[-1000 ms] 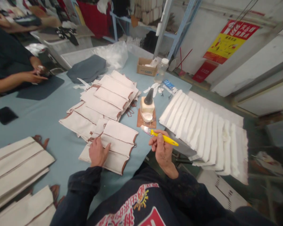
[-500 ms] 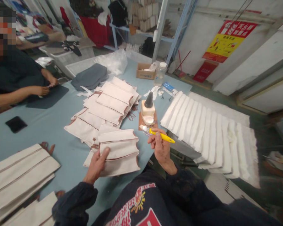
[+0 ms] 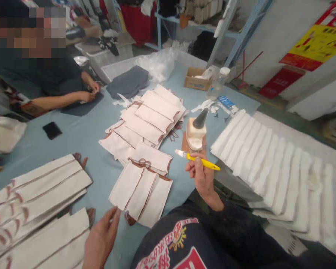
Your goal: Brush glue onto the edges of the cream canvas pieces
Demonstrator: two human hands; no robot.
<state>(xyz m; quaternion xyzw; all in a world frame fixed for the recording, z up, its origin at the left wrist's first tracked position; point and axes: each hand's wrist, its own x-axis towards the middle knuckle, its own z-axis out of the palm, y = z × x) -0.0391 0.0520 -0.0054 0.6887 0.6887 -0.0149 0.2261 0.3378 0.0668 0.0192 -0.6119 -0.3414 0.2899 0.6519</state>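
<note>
Head view: right hand (image 3: 204,178) clamped on brush (image 3: 212,166), right of centre; bristles off the near panel (image 3: 140,192), lower centre. Left hand (image 3: 103,232) at panel's corner, grip unclear. Panel seems unbrushed; how much of the pile (image 3: 152,114) is done, can't tell.

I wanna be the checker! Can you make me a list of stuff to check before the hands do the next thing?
1. Brush in the right hand: ok, held by its yellow handle.
2. Brush tip wet: cannot tell; it looks pale, but wetness doesn't show.
3. Left hand off the front cloth: cannot tell; its fingertips are right by the near left corner.
4. Tub on the brown board: ok, with the black cone on top.
5. Other person's hands away from the front cloth: ok, they're at a dark sheet across the table.
</note>
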